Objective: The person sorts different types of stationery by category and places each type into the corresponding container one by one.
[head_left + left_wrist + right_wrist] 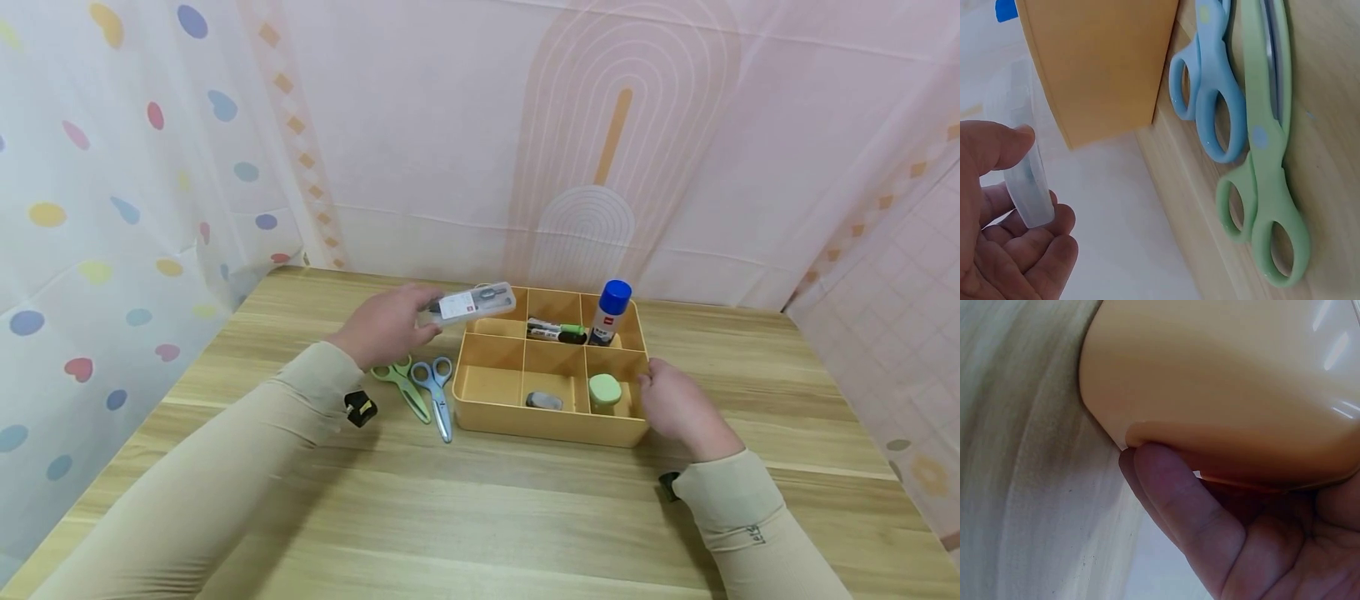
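In the head view my left hand [393, 321] pinches a clear plastic compass case [474, 303] with a white label. The case is tilted over the back left compartment of a yellow organizer box [551, 422]. In the left wrist view the thumb and fingers hold the case [1029, 181] by its edges. My right hand [678, 404] grips the box's right wall near the rim; the right wrist view shows its fingers against the outer wall [1210, 381]. Green scissors [408, 392] and blue scissors [438, 396] lie left of the box.
Inside the box, several markers [555, 331] lie in the back middle compartment, and a blue-capped glue stick [609, 312] leans in the back right one. A grey oval item [543, 401] and a light green rounded item [604, 389] occupy front compartments. A patterned curtain [420, 150] hangs behind the table.
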Tool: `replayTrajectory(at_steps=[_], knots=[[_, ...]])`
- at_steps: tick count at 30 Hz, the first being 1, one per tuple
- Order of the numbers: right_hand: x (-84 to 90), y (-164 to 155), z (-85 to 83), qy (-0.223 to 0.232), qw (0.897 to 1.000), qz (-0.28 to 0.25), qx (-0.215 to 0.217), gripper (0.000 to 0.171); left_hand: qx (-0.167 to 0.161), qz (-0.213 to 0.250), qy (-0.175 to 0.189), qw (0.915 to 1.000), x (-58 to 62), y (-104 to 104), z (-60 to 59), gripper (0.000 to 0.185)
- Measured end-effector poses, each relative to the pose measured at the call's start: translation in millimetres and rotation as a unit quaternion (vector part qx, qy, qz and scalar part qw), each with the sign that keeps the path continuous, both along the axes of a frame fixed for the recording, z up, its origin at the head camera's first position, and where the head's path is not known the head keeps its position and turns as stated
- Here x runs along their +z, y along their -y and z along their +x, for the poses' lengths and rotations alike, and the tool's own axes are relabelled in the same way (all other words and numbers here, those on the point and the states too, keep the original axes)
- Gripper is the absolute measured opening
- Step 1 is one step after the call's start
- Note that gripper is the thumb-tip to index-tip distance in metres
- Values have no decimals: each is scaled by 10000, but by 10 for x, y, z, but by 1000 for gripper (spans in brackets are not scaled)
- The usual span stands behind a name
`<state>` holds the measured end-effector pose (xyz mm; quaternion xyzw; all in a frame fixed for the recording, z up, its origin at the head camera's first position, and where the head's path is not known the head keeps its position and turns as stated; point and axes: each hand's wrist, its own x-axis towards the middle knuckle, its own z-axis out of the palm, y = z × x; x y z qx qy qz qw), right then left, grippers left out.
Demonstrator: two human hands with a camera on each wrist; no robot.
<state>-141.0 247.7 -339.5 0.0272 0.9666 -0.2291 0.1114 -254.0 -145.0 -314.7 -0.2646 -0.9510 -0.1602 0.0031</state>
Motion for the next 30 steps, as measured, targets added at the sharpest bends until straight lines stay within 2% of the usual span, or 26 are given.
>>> replayTrajectory(at_steps=[8,17,24,30], knots=[[-3,1,2,29,10000,-25,-58,52,-124,-335,-248,9991,28,-70,33,62],[-9,-5,-9,33,10000,-42,-44,51,-161,-538,-312,9979,37,-118,42,61],[-14,-9,-17,37,9999,-92,-67,49,-99,-458,-151,9988,32,-168,13,63],[-22,-12,-16,-2,10000,-69,-37,49,-91,-53,-28,9999,43,-215,-11,61]])
